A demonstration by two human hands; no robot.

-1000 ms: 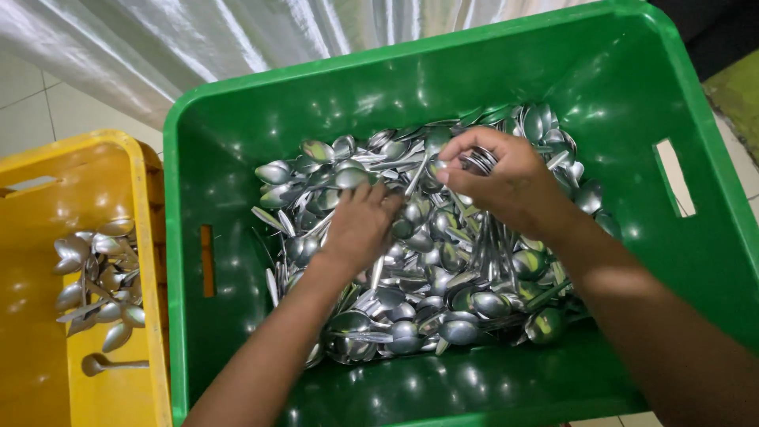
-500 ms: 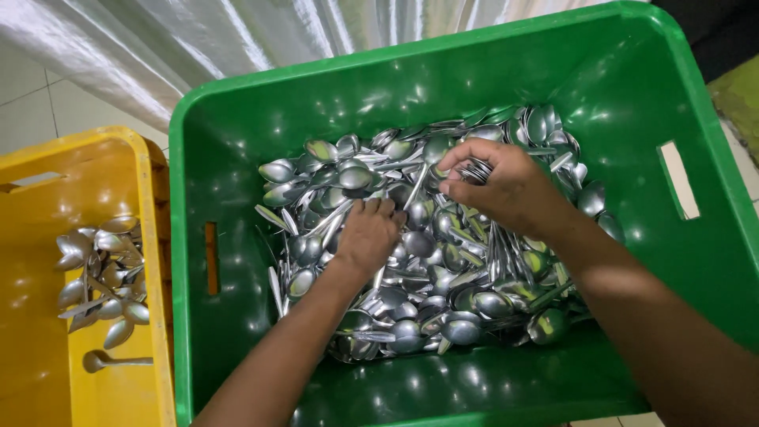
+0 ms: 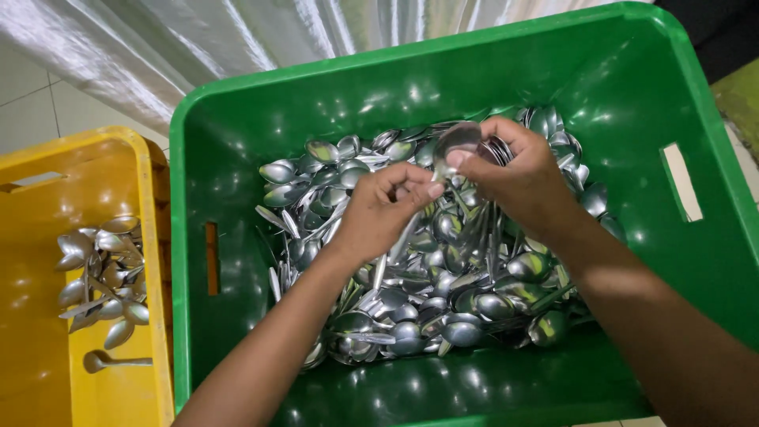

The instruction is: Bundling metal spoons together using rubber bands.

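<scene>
Right hand (image 3: pixel 526 178) raised over the far middle of the green crate (image 3: pixel 237 158), fingers clenched round a bunched stack of spoons (image 3: pixel 496 150), bowls fanned toward the crate's far wall. Left hand (image 3: pixel 379 209) just beside it, thumb and forefinger pinched on a single spoon (image 3: pixel 457 142), bowl tipped up and touching the right thumb. Handle of that spoon running down and toward the body, roughly along the gap between the two hands, lower part hidden behind the fingers. Both hands meeting at the bowl, left fingertips closing from the left, right thumb from the right; neither clearly nearer.

Directly below, a loose heap of steel spoons (image 3: pixel 443 292) on the floor of the green crate, lying every which way, piled toward the middle and right, bare green plastic toward the left wall and the near edge.

To the left, touching or nearly touching the green crate, a yellow crate (image 3: pixel 150 198) with a much smaller cluster of spoons (image 3: pixel 99 273), one lone spoon (image 3: pixel 115 362) lying apart, handle pointing right. Behind both, silvery draped cloth (image 3: pixel 237 39) over pale floor tiles (image 3: pixel 32 111).
</scene>
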